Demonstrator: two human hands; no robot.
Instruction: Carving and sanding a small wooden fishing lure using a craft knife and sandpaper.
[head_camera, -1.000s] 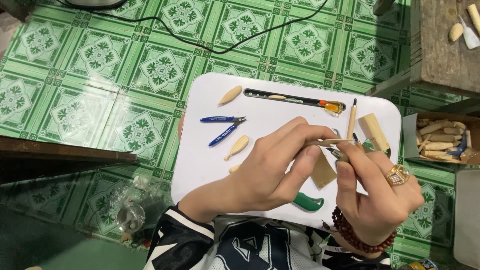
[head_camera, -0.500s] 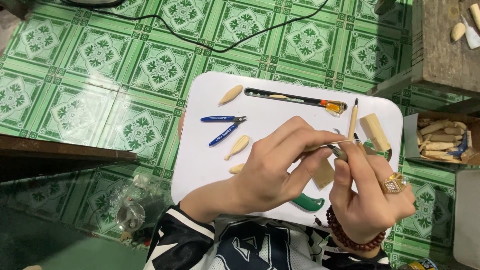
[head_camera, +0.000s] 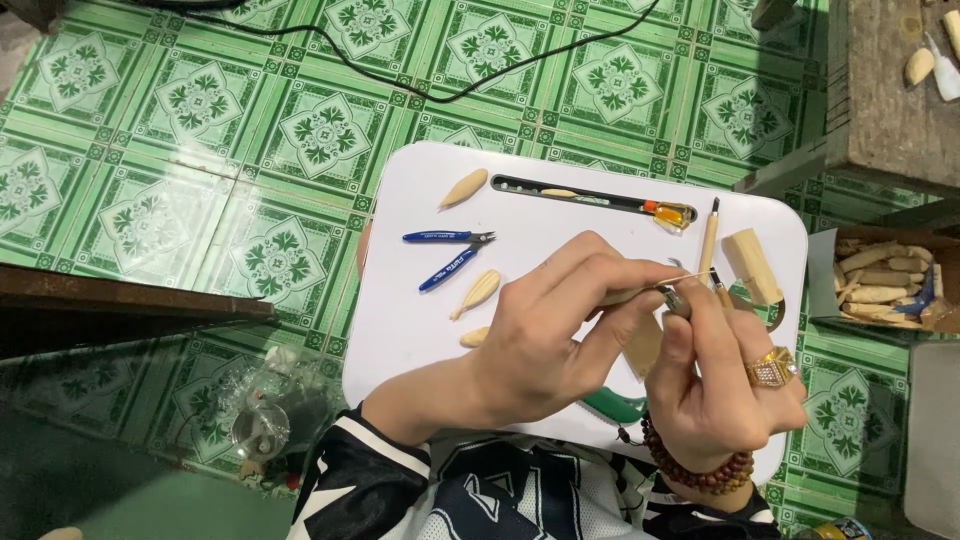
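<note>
Head view: left hand (head_camera: 545, 345) pinching small pale wooden piece (head_camera: 622, 297) over white plastic lap table (head_camera: 560, 225), right hand (head_camera: 722, 385) gripping thin carving tool (head_camera: 690, 290), probably mid-carve; three pale carved wooden blanks (head_camera: 478, 291) lying aside, looking shaped already.

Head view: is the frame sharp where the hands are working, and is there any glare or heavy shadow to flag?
Head view: the left hand and right hand are sharp, no motion blur; the white lap tray is bright and evenly lit, without blown glare; soft shadows under the blue-handled cutters; the lower left corner is dark, with a dull sheen.
</note>
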